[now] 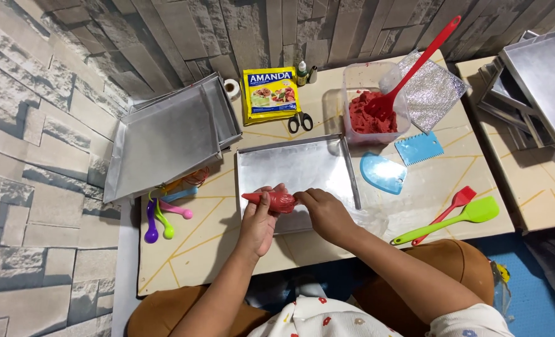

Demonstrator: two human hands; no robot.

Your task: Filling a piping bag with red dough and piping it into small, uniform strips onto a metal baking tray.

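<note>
Red-filled clear plastic piping bag (272, 201) lies across my two hands over the near edge of the shiny square metal tray (302, 163); my left hand (257, 223) cups its pointed end, my right hand (326, 212) pinches the twisted tail. Left of me, grey stone-pattern wall (34, 143) and coloured plastic measuring spoons (164, 215) on the cream tabletop (190, 256); rightward, a green silicone spatula (452, 221).

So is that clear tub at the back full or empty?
Partly full. The clear tub holds a heap of red paste low inside, its upper walls bare, and a red spatula stands in it.
</note>
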